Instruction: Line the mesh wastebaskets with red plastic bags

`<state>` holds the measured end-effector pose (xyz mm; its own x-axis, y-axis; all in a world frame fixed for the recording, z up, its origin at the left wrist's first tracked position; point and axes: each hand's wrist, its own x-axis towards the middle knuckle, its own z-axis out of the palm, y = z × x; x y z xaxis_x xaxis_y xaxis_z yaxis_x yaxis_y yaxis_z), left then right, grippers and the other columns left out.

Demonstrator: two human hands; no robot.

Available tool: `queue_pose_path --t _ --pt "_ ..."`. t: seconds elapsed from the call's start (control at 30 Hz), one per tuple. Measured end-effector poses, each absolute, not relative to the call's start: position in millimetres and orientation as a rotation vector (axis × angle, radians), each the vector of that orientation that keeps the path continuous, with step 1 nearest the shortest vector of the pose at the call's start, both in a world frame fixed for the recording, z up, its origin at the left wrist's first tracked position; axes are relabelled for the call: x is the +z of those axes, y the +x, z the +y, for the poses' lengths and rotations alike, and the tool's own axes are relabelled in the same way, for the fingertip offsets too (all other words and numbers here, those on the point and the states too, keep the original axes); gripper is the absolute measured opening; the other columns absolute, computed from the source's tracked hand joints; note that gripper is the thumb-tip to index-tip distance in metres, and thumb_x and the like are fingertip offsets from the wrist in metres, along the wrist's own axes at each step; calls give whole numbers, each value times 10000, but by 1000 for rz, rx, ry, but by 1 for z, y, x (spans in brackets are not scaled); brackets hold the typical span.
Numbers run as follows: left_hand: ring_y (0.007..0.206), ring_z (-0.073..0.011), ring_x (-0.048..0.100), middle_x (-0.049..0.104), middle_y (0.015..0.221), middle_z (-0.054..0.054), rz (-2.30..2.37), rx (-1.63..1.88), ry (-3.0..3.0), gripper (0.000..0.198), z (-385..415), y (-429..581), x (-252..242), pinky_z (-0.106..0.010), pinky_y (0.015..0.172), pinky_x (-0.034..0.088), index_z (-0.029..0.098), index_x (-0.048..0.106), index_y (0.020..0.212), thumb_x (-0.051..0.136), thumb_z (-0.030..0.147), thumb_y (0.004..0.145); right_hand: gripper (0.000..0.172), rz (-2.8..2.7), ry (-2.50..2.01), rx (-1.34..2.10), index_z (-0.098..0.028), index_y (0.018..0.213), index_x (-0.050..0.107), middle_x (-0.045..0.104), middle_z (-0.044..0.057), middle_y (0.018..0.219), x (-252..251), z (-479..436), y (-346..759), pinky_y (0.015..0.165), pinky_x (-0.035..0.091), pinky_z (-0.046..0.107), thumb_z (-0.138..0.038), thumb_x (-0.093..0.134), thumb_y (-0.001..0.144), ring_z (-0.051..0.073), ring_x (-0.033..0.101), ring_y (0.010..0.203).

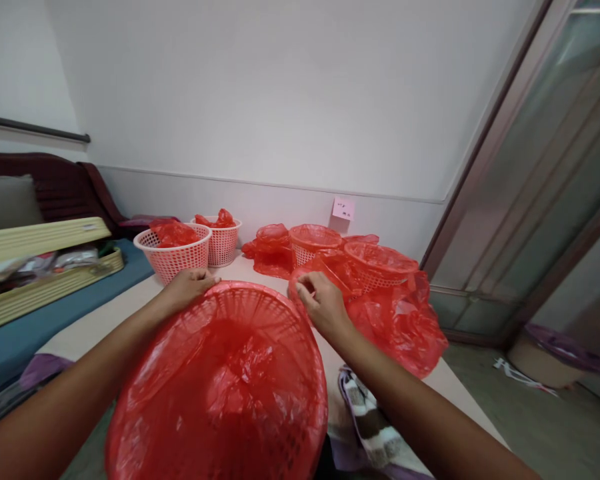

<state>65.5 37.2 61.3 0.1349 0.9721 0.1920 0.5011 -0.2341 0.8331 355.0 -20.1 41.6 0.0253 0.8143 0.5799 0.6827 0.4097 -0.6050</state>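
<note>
A round pink mesh basket lined with a red plastic bag (pixel 220 387) fills the foreground, tilted toward me. My left hand (pixel 190 285) curls over its far left rim, fingers closed on the bag's edge there. My right hand (pixel 323 301) is at the far right rim, fingers pinched on the edge of red plastic. Just beyond the right hand lies a heap of loose red bags (pixel 400 320).
Two pink baskets (pixel 175 257) with red bags inside stand at the back left, two lined ones (pixel 313 241) at the back by the wall. A table (pixel 105 320) bears them. A yellow case (pixel 45 267) lies left, a glass door (pixel 540 200) right, striped cloth (pixel 370 420) below.
</note>
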Motion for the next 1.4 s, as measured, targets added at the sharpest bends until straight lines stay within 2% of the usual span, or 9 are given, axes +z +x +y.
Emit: queue_pose_path --t 0.1,0.27,0.43,0.53,0.8,0.97,1.13,1.23,1.4 --pt "460 -86 425 480 528 61 1409 939 1739 325 39 67 62 -227 448 293 180 519 634 651 428 798 146 -1943 -1335 45 -176 993 592 624 90 979 35 -31 343 790 410 333 -274 531 904 211 554 887" --pt "466 -96 430 512 503 35 1330 895 1608 303 35 62 67 -234 449 269 168 552 590 704 396 716 114 -1973 -1391 84 -172 937 593 652 101 959 12 -17 340 801 410 337 -211 491 903 223 580 888" --pt "716 -231 647 694 699 -68 1176 839 1321 246 29 43 59 -335 639 518 149 657 771 698 383 706 123 -1867 -1434 178 -184 809 579 628 47 770 8 8 357 704 381 319 -265 497 853 199 571 734" --pt "780 -260 683 722 756 -100 1131 851 1154 296 22 31 46 -383 736 558 151 656 813 657 441 755 136 -1776 -1499 228 -192 750 571 591 10 674 4 20 371 651 359 302 -306 516 799 180 538 653" --pt "830 -236 694 743 921 -94 1063 978 1117 279 -1 17 15 -372 827 566 189 673 922 713 400 743 220 -1624 -1520 359 -195 728 578 597 9 671 -21 44 390 596 385 283 -402 509 753 176 538 640" --pt "790 -292 684 700 821 -114 1259 1097 1310 357 5 24 8 -478 800 567 168 637 871 595 507 769 242 -1585 -1518 397 -196 720 566 585 5 663 -25 46 391 589 392 284 -426 497 750 174 536 631" --pt "1127 -300 548 576 1177 -146 1615 1479 1855 462 -17 33 30 -501 1022 420 180 528 1100 445 564 857 204 -1593 -1532 379 -195 710 569 578 3 673 -23 42 391 608 393 285 -392 523 736 174 533 651" --pt "1125 -248 572 647 1123 -74 1395 1054 2445 335 -35 50 42 -420 1036 418 235 619 1045 480 487 874 195 -1599 -1541 361 -194 721 573 577 3 680 -21 40 387 617 388 287 -380 519 742 174 529 656" --pt "992 -321 646 702 993 -151 1470 238 2761 244 -25 70 24 -543 919 494 118 683 918 723 284 744 163 -1598 -1569 323 -195 704 558 561 -8 661 -14 35 376 614 365 283 -345 514 749 165 507 631"
